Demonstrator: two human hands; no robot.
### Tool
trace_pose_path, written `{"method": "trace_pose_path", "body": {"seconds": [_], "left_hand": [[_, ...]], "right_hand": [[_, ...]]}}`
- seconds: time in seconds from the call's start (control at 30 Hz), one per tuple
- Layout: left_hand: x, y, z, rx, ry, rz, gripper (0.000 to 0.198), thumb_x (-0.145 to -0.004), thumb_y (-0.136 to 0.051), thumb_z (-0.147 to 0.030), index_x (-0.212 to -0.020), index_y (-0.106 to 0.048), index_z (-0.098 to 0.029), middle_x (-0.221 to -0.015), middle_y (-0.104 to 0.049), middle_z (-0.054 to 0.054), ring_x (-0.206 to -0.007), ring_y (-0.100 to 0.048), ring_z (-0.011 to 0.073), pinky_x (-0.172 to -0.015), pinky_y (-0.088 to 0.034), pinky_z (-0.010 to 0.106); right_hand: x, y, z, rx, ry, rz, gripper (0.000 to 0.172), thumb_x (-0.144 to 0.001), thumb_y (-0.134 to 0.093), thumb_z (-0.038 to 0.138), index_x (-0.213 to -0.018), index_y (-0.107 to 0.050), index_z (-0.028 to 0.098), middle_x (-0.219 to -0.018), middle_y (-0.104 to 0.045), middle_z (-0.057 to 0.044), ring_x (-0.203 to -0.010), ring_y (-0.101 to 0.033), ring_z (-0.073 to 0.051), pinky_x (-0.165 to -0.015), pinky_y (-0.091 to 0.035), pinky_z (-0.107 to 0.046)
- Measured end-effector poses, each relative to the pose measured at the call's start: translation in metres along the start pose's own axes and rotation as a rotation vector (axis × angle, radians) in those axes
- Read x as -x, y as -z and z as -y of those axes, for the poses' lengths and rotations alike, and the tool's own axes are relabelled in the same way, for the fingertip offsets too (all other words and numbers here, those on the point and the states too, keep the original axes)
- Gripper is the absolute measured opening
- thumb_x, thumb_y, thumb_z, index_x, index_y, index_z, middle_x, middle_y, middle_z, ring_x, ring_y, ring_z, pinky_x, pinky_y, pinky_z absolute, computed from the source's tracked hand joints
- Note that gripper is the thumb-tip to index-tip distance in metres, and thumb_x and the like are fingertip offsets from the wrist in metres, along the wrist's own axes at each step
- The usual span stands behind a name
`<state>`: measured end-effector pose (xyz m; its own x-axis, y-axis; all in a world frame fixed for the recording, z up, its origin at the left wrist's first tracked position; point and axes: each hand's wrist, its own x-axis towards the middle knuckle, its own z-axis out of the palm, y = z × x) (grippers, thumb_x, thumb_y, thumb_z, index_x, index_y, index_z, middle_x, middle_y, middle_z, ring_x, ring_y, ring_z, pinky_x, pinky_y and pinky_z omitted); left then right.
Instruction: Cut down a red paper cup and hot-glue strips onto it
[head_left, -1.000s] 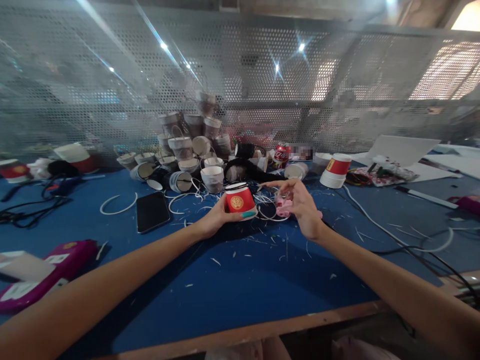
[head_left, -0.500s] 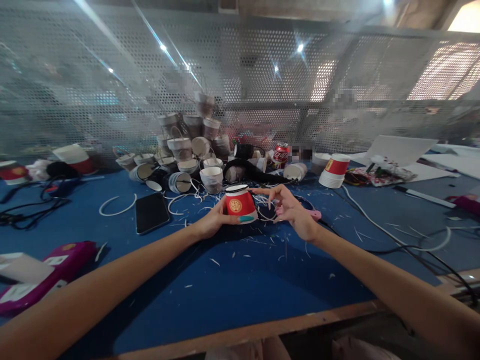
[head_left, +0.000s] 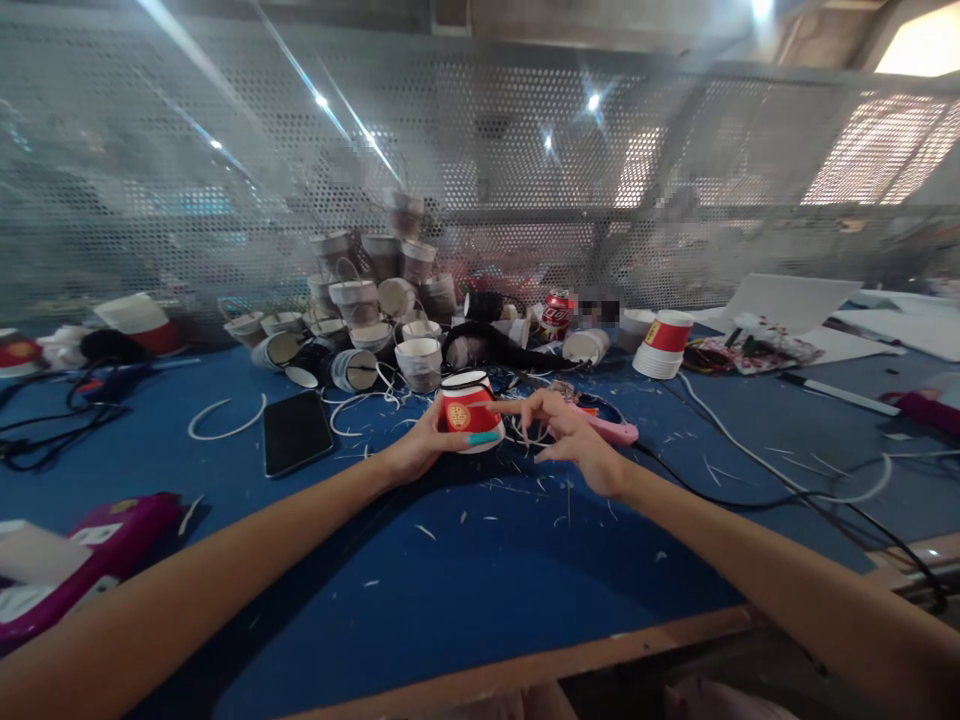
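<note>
Head view: A blue counter [head_left: 450,590], strewn with pale scraps, is seen from above, with both arms extended over it.
Red cup: The red cup [head_left: 474,422], marked with a gold emblem, is held near the middle of the counter; whether its lower edge is rested on the surface cannot be told.
Left hand: The cup's side is grasped by the fingers of the left hand [head_left: 420,446], the thumb being laid across its front.
Right hand: The fingers of the right hand [head_left: 576,442] are loosely parted and released, the index finger being pointed at the cup; whether contact is made cannot be told.
Pink tool: A pink tool [head_left: 619,431] is laid beside the right hand.
Rear: Whitish cups [head_left: 354,303] are heaped behind the red cup.
Left side: A dark phone [head_left: 298,434] is laid flat.
</note>
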<state>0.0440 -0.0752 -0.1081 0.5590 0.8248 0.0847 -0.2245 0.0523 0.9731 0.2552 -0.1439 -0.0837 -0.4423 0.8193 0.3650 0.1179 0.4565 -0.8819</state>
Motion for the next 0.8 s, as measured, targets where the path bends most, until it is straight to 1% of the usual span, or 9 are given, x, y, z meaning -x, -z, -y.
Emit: {"method": "trace_pose_path", "body": {"seconds": [0.13,0.3,0.43,0.53,0.6,0.67,0.73,0.77,0.8], "left_hand": [[-0.001,0.0,0.001,-0.035,0.024,-0.029,0.067,-0.047,-0.079,-0.013,-0.108,-0.051,-0.017,-0.1,-0.067,0.005,-0.093,-0.062,0.0223,-0.087,-0.046,0.039],[0.0,-0.002,0.0,-0.037,0.034,-0.041,0.064,-0.048,-0.079,-0.013,-0.106,-0.051,-0.017,-0.098,-0.067,0.005,-0.091,-0.062,0.022,-0.087,-0.046,0.038],[0.0,-0.001,-0.001,-0.007,0.033,-0.064,0.061,-0.048,-0.078,-0.01,-0.103,-0.053,-0.017,-0.096,-0.068,0.005,-0.091,-0.062,0.0221,-0.087,-0.045,0.037],[0.0,-0.002,-0.002,0.039,0.061,-0.062,0.059,-0.047,-0.078,-0.01,-0.1,-0.055,-0.016,-0.091,-0.069,0.005,-0.087,-0.063,0.0216,-0.084,-0.046,0.035],[0.0,-0.002,-0.003,0.061,0.075,-0.056,0.059,-0.045,-0.077,-0.009,-0.1,-0.056,-0.016,-0.089,-0.07,0.005,-0.083,-0.064,0.0212,-0.082,-0.047,0.034],[0.0,-0.003,-0.004,0.068,0.065,-0.059,0.058,-0.045,-0.077,-0.009,-0.099,-0.056,-0.016,-0.088,-0.071,0.005,-0.082,-0.065,0.021,-0.08,-0.047,0.033],[0.0,-0.003,-0.004,0.063,0.041,-0.07,0.054,-0.046,-0.076,-0.01,-0.097,-0.057,-0.016,-0.088,-0.07,0.004,-0.082,-0.065,0.0208,-0.08,-0.047,0.033],[0.0,-0.003,-0.004,0.059,0.032,-0.075,0.053,-0.047,-0.075,-0.01,-0.096,-0.057,-0.016,-0.087,-0.07,0.004,-0.082,-0.064,0.0207,-0.079,-0.047,0.033],[-0.001,-0.003,-0.004,0.055,0.027,-0.078,0.051,-0.048,-0.075,-0.011,-0.096,-0.058,-0.016,-0.088,-0.07,0.004,-0.082,-0.064,0.0206,-0.079,-0.047,0.033]], "right_hand": [[-0.001,-0.001,0.004,-0.03,-0.024,0.062,0.026,-0.06,-0.044,0.008,-0.081,-0.039,0.022,-0.129,-0.053,-0.008,-0.117,-0.04,-0.024,-0.097,-0.021,-0.047],[0.0,-0.002,0.004,-0.034,-0.021,0.037,0.028,-0.06,-0.044,0.007,-0.084,-0.04,0.022,-0.129,-0.053,-0.007,-0.12,-0.037,-0.024,-0.098,-0.018,-0.047],[-0.001,-0.003,0.004,-0.03,-0.013,0.054,0.028,-0.06,-0.044,0.009,-0.084,-0.038,0.022,-0.124,-0.054,-0.008,-0.117,-0.039,-0.024,-0.094,-0.023,-0.046],[-0.001,-0.001,0.006,0.053,0.002,0.068,0.025,-0.063,-0.043,0.011,-0.084,-0.037,0.022,-0.117,-0.056,-0.008,-0.113,-0.041,-0.024,-0.091,-0.028,-0.045],[0.0,0.002,0.006,0.204,0.081,-0.014,0.025,-0.063,-0.041,0.013,-0.086,-0.037,0.022,-0.112,-0.056,-0.009,-0.107,-0.043,-0.024,-0.088,-0.031,-0.044],[0.0,0.007,0.007,0.507,0.121,-0.22,0.028,-0.061,-0.041,0.014,-0.088,-0.037,0.02,-0.107,-0.052,-0.01,-0.101,-0.043,-0.025,-0.086,-0.033,-0.044],[0.0,0.012,0.008,0.893,0.024,-0.423,0.032,-0.059,-0.044,0.017,-0.09,-0.039,0.017,-0.104,-0.047,-0.013,-0.097,-0.041,-0.027,-0.084,-0.033,-0.045],[0.001,0.014,0.009,1.065,-0.073,-0.471,0.033,-0.059,-0.045,0.02,-0.091,-0.041,0.016,-0.103,-0.046,-0.015,-0.096,-0.04,-0.029,-0.083,-0.033,-0.045],[0.001,0.016,0.009,1.193,-0.188,-0.461,0.035,-0.059,-0.047,0.023,-0.092,-0.043,0.013,-0.103,-0.045,-0.016,-0.095,-0.04,-0.031,-0.082,-0.033,-0.046]]}}
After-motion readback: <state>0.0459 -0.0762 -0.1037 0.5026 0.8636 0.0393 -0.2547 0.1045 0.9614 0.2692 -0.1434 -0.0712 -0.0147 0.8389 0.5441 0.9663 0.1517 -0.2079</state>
